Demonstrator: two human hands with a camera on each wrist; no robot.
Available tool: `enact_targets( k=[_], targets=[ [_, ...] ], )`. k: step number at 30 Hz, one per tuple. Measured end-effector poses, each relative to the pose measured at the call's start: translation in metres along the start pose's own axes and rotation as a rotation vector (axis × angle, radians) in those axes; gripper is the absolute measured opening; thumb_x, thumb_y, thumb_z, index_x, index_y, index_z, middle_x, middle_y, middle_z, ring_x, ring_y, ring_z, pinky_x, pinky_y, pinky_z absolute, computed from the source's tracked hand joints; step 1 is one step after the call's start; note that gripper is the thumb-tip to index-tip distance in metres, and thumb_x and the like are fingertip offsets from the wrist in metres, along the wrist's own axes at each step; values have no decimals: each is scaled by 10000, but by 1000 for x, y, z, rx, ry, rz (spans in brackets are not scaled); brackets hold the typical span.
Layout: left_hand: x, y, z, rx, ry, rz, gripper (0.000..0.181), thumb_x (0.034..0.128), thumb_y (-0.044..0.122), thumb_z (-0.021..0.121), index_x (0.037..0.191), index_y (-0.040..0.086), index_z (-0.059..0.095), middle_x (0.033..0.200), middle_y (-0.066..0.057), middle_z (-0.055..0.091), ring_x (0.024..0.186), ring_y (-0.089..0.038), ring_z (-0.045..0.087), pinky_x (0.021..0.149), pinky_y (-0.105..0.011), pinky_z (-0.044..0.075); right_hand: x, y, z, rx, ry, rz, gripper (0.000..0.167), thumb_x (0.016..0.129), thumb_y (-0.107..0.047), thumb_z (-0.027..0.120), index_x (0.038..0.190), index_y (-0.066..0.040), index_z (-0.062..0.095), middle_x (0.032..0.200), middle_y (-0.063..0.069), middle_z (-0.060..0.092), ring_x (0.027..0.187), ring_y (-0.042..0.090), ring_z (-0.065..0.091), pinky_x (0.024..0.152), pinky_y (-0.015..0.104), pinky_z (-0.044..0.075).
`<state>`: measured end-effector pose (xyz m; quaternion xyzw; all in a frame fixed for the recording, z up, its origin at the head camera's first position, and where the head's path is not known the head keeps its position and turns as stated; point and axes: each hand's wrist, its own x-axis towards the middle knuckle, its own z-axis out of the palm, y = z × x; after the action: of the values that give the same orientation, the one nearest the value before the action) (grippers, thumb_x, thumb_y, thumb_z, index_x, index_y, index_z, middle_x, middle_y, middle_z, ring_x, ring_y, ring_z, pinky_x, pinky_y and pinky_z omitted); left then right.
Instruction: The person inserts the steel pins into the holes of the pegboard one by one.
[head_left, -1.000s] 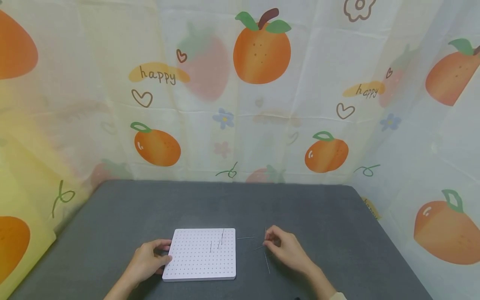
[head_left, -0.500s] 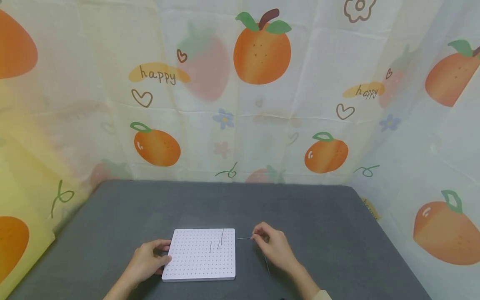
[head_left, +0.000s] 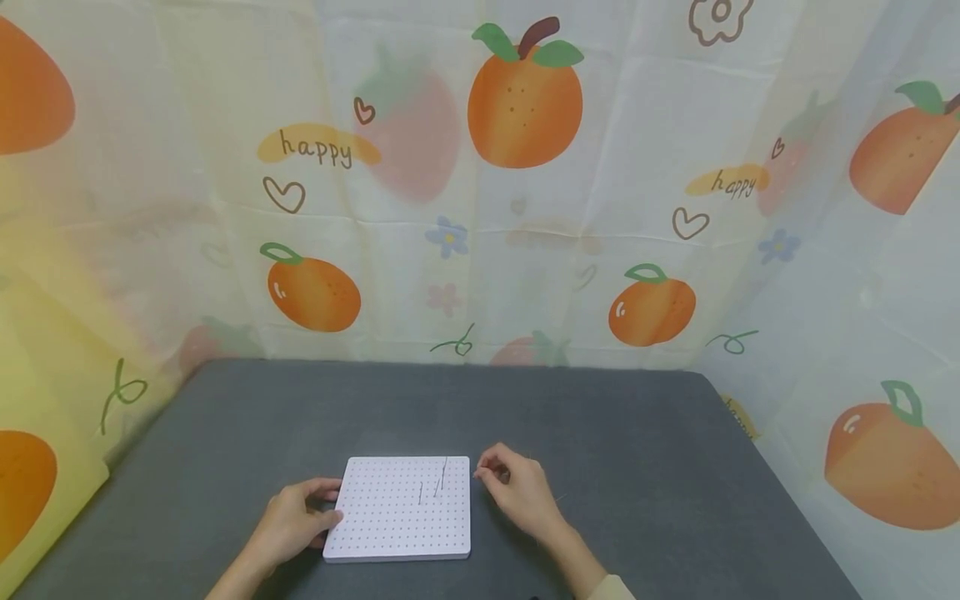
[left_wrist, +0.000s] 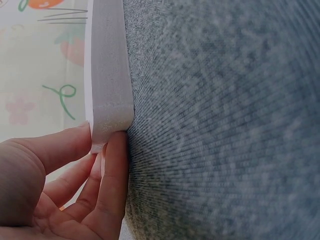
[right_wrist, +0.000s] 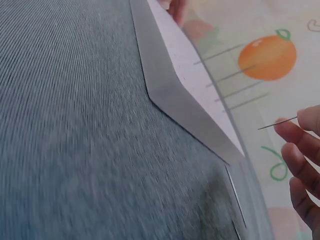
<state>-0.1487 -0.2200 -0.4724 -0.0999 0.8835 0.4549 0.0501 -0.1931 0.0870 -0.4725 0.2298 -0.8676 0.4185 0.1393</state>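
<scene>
The white pegboard (head_left: 375, 533) lies flat on the table, with several thin metal pins (right_wrist: 232, 79) standing upright in it. At its left edge my left hand (head_left: 288, 523) grips the board; the left wrist view has the thumb against one face of the board (left_wrist: 110, 65) and fingers at its corner. Just off the right edge, my right hand (head_left: 520, 493) pinches a thin pin (right_wrist: 275, 125) between thumb and index finger, its tip pointing out past them. The pin in my right hand is barely visible in the head view.
Beside the board lies a loose pin (right_wrist: 236, 195) on the grey table (head_left: 637, 450), with part of another near the lower frame edge in the right wrist view. A fruit-printed curtain (head_left: 525, 275) hangs behind and at both sides.
My right hand has moved left from the loose pins toward the board's right edge and now has a pin in its pinch. My left hand has stayed at the board's left edge.
</scene>
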Motion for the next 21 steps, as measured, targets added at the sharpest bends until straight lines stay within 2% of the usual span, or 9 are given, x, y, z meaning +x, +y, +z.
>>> enact_targets(
  k=[6, 9, 15, 21],
  targets=[
    [0, 1, -1, 28, -3, 6, 454, 731, 25, 706, 1160, -42, 577, 978, -122, 626, 643, -139, 583, 493, -295, 543, 3, -4, 10, -14, -4, -9, 32, 835, -157, 658, 834, -151, 626, 733, -111, 599, 666, -2, 518, 601, 167, 461],
    [1, 2, -1, 36, -5, 2, 455, 734, 29, 707, 1162, -44, 575, 979, -123, 626, 643, -138, 579, 495, -295, 543, 4, -5, 15, -24, -1, -16, 53, 846, -187, 648, 834, -137, 634, 732, -104, 600, 679, 6, 526, 617, 172, 465],
    [2, 1, 0, 39, -14, -1, 457, 738, 33, 708, 1166, -47, 570, 981, -126, 622, 644, -136, 573, 500, -297, 545, 6, -7, 25, -70, 44, -30, 45, 809, -131, 671, 810, -155, 633, 692, -103, 580, 668, 14, 521, 622, 180, 470],
    [1, 1, 0, 34, -13, -3, 456, 739, 34, 709, 1166, -44, 571, 982, -124, 621, 645, -137, 574, 502, -298, 546, 8, -8, 31, -140, 68, -11, 54, 795, -152, 684, 814, -178, 640, 665, -118, 556, 636, 8, 490, 584, 165, 441]
  ],
)
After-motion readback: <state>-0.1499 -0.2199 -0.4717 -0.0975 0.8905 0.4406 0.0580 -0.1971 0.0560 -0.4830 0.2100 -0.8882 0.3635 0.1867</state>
